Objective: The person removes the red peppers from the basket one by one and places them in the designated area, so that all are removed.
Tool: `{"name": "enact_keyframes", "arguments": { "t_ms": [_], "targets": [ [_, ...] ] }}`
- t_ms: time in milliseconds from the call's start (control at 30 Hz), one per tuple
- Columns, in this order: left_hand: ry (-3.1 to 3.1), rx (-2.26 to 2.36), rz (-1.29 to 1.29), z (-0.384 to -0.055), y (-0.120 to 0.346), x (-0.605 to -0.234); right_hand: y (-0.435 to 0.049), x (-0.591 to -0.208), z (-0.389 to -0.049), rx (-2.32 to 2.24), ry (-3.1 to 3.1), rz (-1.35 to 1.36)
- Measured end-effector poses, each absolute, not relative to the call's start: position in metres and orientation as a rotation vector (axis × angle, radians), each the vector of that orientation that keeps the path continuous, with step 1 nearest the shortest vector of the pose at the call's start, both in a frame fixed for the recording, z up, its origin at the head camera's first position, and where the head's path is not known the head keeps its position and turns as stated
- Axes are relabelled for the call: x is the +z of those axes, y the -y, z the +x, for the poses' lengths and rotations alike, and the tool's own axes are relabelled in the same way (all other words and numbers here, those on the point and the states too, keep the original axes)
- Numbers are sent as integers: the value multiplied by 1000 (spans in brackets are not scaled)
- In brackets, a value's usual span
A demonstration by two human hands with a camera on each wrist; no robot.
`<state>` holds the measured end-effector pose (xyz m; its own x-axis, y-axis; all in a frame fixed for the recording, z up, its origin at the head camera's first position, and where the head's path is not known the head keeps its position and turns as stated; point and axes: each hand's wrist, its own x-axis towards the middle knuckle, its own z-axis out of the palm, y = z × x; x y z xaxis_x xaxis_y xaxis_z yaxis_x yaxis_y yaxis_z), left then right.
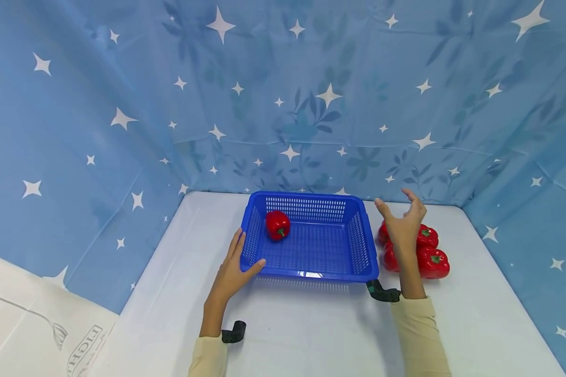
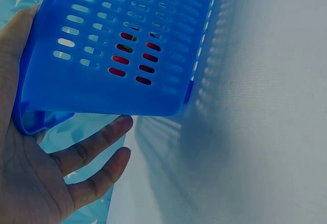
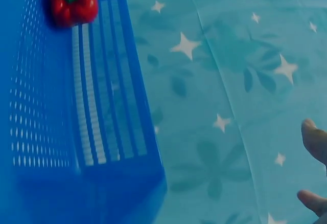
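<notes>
A blue plastic basket [image 1: 306, 276] stands on the white table with one red bell pepper [image 1: 278, 225] in its left part. My left hand [image 1: 232, 275] rests on the basket's near left corner. Its thumb lies over the front rim, and its fingers stretch along the left side. In the left wrist view two fingers of the left hand [image 2: 87, 168] spread loosely beside the basket wall. Raised over several red bell peppers [image 1: 434, 263] to the right of the basket is my right hand [image 1: 404, 225], thumb and fingers spread, holding nothing. It hides part of those peppers.
A blue cloth with white stars [image 1: 290, 153] hangs behind and on both sides of the white table [image 1: 302, 330]. The basket's far rim is close to the back cloth. Printed white material [image 1: 42, 314] shows at the lower left.
</notes>
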<state>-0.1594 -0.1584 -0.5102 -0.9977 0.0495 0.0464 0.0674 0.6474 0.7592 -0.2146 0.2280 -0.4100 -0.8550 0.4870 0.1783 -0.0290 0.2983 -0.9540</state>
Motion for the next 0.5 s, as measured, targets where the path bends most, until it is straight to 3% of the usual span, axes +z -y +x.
{"name": "enact_keyframes", "arguments": {
  "t_ms": [500],
  "targets": [
    [2833, -1295, -90, -160, 158, -511, -164, -425, -279, 1649, 2673, 120]
  ]
}}
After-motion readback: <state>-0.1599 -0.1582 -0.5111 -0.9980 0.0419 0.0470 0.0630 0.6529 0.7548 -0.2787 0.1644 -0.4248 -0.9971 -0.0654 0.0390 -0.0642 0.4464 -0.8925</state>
